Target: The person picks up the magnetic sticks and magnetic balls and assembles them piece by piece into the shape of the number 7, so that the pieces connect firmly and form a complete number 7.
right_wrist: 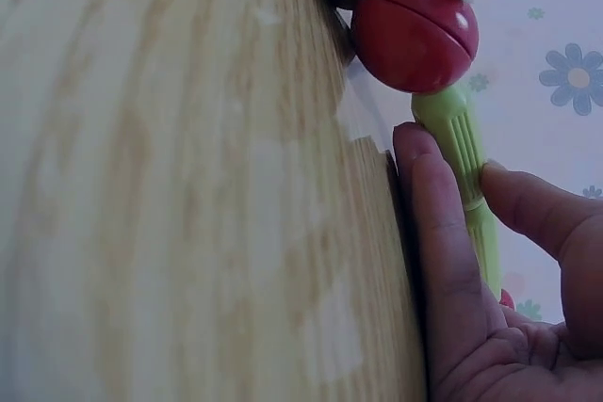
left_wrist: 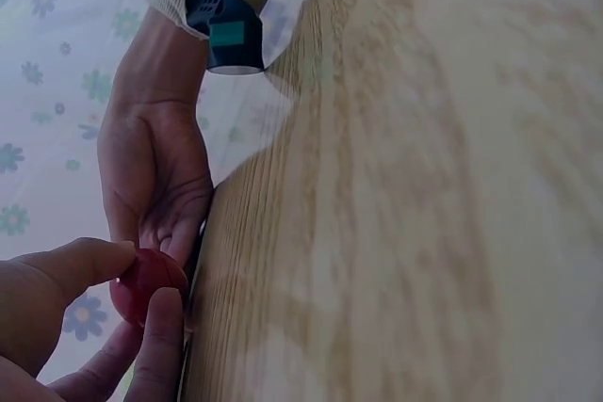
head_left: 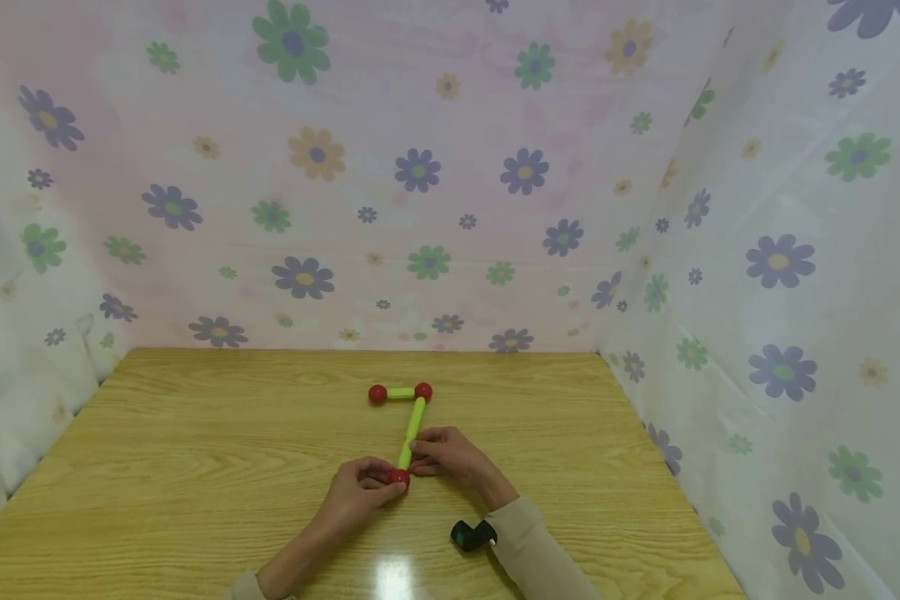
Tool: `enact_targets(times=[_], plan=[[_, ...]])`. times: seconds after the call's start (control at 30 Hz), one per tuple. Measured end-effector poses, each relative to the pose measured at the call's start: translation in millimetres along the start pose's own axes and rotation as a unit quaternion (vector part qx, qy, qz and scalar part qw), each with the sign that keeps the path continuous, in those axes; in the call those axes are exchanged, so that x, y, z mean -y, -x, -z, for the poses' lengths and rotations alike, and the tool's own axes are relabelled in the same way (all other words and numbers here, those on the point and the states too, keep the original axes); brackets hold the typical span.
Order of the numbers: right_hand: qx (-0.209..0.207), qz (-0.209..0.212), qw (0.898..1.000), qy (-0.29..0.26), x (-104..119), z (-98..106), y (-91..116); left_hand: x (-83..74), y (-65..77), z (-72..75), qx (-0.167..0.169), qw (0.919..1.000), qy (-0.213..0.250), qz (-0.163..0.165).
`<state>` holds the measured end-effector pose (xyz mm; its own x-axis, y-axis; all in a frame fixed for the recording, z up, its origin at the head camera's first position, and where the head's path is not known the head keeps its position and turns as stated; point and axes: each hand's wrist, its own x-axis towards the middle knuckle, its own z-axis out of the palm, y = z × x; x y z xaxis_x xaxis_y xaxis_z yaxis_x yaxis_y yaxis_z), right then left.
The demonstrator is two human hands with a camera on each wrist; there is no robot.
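Note:
A red ball (head_left: 398, 479) sits at the near end of a chain of toy rods and balls, pinched between the thumb and fingers of my left hand (head_left: 356, 497). From it a yellow-green ribbed rod (right_wrist: 457, 143) runs away from me, end to end with a second green rod (head_left: 416, 417). My right hand (head_left: 453, 458) pinches the near rod with thumb and fingertips. At the far end another red ball (head_left: 423, 391) joins a short green rod (head_left: 401, 393) pointing left, which ends in a further red ball (head_left: 377, 394). The left wrist view shows the near ball (left_wrist: 148, 284) between the fingertips.
A wood-grain table (head_left: 195, 467) lies under everything. Flower-printed cloth (head_left: 375, 167) hangs behind it and along both sides. A small black camera (head_left: 472, 536) is worn at the right sleeve's cuff.

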<state>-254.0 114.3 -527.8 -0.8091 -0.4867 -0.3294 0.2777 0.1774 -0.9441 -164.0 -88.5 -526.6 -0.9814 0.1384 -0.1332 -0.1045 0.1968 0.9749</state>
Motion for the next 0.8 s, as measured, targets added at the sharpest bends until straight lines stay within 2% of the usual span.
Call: enact_targets(times=[0.27,0.8], plan=[[-0.011,0.002,1.0,0.014,-1.3,-2.2,2.8,-0.4,0.1,1.5,-0.012,0.9999,0.005,0.006],[-0.011,0.02,1.0,0.013,-4.4,-0.6,10.7,-3.8,5.0,5.3,-0.007,1.0,0.003,-0.004]])
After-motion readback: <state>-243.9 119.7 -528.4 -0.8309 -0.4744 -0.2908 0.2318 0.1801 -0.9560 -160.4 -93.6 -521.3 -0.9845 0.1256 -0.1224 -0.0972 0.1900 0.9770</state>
